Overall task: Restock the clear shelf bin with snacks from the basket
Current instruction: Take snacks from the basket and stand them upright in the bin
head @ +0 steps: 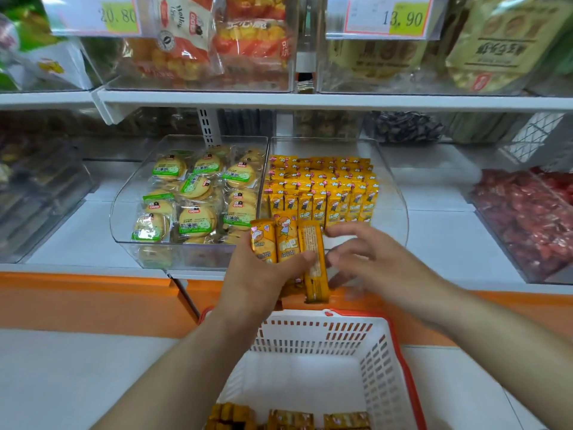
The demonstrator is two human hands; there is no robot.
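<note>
Left grip [257,280]: we record it clamped round three yellow snack bars [288,240], thumb across their fronts

Yellow snack bars: side by side, long axes nearly upright in the head view. Upper ends point toward the clear shelf bin [400,212]; lower ends hang above the far rim of the basket [381,364]. Their upper halves stand clear above the thumb. The rightmost bar shows its printed back and reaches lowest below the grip

Right grip [372,259]: fingers apart and loosely bent, holding nothing, blurred. Fingertips lie just beside the rightmost bar; we cannot tell whether they touch it

Clear shelf bin: on the white shelf [440,243], just behind the held bars. We count several rows of stocked bars [322,193] standing on end in it. The compartment adjoining on the left holds round biscuit packs [192,193] with green labels

Basket: white with a red rim, below both hands. Loose bars [288,418] lie on its floor at the near edge
</note>
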